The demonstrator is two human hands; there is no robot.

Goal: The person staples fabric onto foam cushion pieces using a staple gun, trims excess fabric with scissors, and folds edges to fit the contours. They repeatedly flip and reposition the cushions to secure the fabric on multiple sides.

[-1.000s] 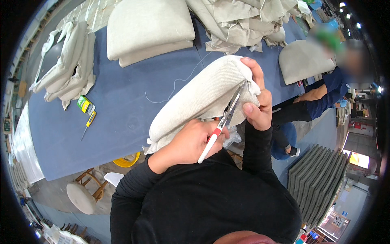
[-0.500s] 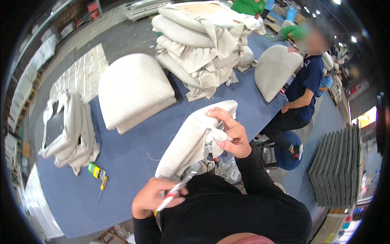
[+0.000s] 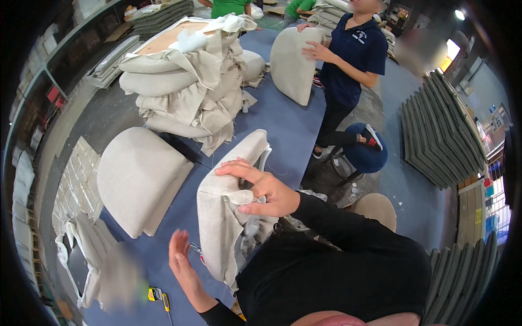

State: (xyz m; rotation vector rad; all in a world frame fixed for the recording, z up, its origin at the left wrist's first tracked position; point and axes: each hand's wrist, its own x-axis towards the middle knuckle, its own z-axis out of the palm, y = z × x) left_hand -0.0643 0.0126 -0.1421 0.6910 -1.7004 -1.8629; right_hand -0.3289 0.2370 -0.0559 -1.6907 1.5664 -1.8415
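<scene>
A beige fabric-covered cushion (image 3: 213, 217) stands on edge in front of me, its loose cloth and white padding showing on the side toward my body. My right hand (image 3: 269, 191) is closed on the cushion's fabric edge, fingers over the top and thumb against a folded flap. To the left of the cushion, my left hand (image 3: 187, 266) is raised with its fingers apart and nothing in it. Just beside that hand, a pair of scissors with red on the handles (image 3: 202, 257) lies on the blue table (image 3: 182, 212), partly hidden by the cushion.
Beige cushions (image 3: 136, 179) stand at left, with a tall pile of covered pieces (image 3: 179, 92) behind. A yellow-handled screwdriver (image 3: 165, 300) lies at lower left. Across the table, a co-worker (image 3: 353, 54) holds a rounded cushion (image 3: 293, 65). A blue stool (image 3: 363, 152) and grey stacked panels (image 3: 440, 130) are at right.
My left hand has let go of the scissors and opened. The cushion is turned more upright, still in my right hand. The view has swung right, and the co-worker's posture has changed.
</scene>
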